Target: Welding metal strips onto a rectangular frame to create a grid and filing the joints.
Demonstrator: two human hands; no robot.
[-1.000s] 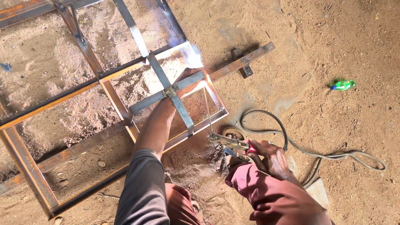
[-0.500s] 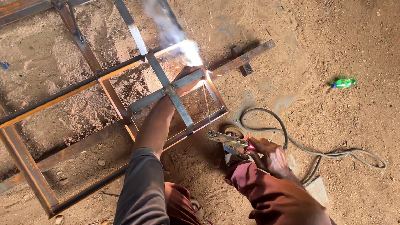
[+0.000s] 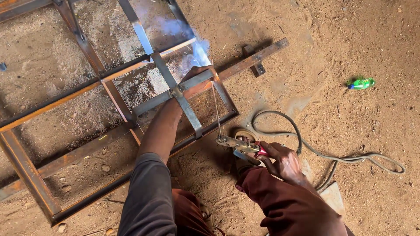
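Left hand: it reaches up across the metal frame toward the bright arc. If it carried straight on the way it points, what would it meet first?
The left hand already lies at the flat crossbar of the rusty frame. Straight on, it would likely meet the glowing weld spot at the electrode rod's tip, though depth is unclear.

The rusty steel frame, a grid of bars crossed by grey flat strips, lies flat on sandy ground. A welding holder with metal jaws and a red grip lies nearly level below the frame's near corner, and from it a thin rod runs up to a bright, smoking spot at a joint.
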